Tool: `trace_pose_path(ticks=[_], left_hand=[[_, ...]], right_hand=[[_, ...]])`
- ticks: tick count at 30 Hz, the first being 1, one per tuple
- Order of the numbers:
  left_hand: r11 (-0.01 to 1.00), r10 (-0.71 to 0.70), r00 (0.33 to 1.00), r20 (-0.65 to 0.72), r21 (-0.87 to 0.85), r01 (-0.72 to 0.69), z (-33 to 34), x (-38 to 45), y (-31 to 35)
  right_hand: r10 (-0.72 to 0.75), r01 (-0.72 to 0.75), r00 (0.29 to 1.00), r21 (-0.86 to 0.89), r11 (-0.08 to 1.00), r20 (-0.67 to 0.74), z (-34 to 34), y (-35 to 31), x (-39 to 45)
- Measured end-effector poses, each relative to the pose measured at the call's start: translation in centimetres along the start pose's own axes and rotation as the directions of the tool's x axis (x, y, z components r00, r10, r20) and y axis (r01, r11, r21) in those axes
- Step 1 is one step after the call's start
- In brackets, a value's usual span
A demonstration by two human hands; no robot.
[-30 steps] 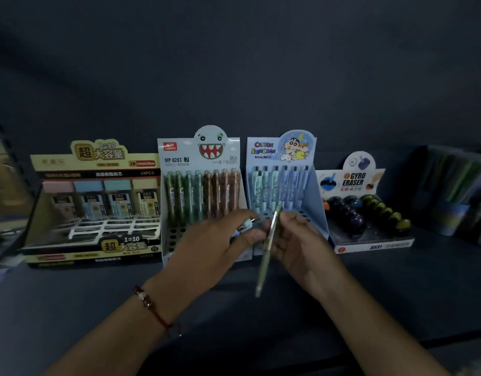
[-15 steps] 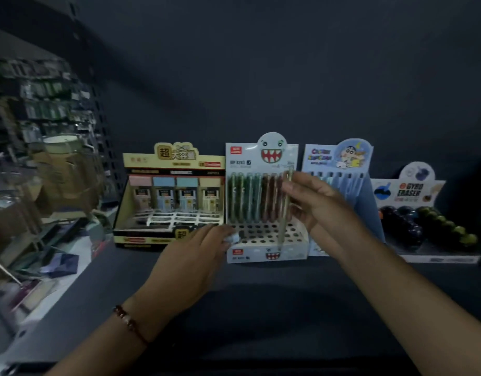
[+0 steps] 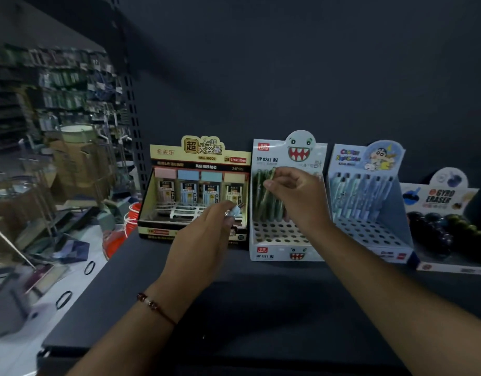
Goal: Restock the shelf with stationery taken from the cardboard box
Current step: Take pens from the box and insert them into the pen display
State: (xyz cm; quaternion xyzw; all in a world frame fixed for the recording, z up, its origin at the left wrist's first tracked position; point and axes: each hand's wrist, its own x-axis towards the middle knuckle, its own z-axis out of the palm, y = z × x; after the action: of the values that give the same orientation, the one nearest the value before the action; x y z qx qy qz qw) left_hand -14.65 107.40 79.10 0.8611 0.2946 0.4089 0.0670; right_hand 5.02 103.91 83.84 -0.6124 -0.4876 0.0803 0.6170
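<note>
Slotting translucent green mechanical pencil (image 3: 269, 185) pinched by right hand (image 3: 296, 196) into white monster-face display box (image 3: 263, 240) mid-shelf; keep upright, aim for free hole. Left hand (image 3: 204, 240) pinches small pale items (image 3: 235, 211).

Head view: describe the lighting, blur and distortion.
Head view: dim overall, shelf nearly black; the monster-face pen display and lead refill box read clearly; the racks at far left are smeared by blur; wide-angle bending tilts the upright post; right hand slightly soft.
</note>
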Motion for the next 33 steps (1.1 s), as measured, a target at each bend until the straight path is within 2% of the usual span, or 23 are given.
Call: trace_pose_path(ticks=[10,17,23,29,33], left_hand=[[0.999,-0.005,1.0,-0.007,-0.033,0.005,-0.1,0.0,-0.5],[0.999,0.03,1.0,-0.007,-0.039,-0.03,0.1,0.1,-0.7],[0.998,0.042,0.999,-0.023,-0.054,-0.043,0.2,0.1,-1.0],[0.997,0.042,0.999,-0.018,-0.062,-0.043,0.2,0.1,-1.1],[0.997,0.044,0.999,-0.011,-0.06,-0.045,0.2,0.2,-1.1]], right_hand=[[-0.084,0.086,0.995,-0.043,0.995,0.05,1.1,-0.2,0.1],[-0.084,0.082,0.996,-0.085,0.993,-0.023,0.8,0.6,0.1],[-0.063,0.066,0.991,0.021,0.998,-0.117,0.5,1.0,-0.3],[-0.002,0.0,0.999,-0.05,0.999,-0.044,1.7,2.4,-0.9],[-0.011,0.015,0.999,-0.116,0.993,0.037,2.1,2.5,-0.6]])
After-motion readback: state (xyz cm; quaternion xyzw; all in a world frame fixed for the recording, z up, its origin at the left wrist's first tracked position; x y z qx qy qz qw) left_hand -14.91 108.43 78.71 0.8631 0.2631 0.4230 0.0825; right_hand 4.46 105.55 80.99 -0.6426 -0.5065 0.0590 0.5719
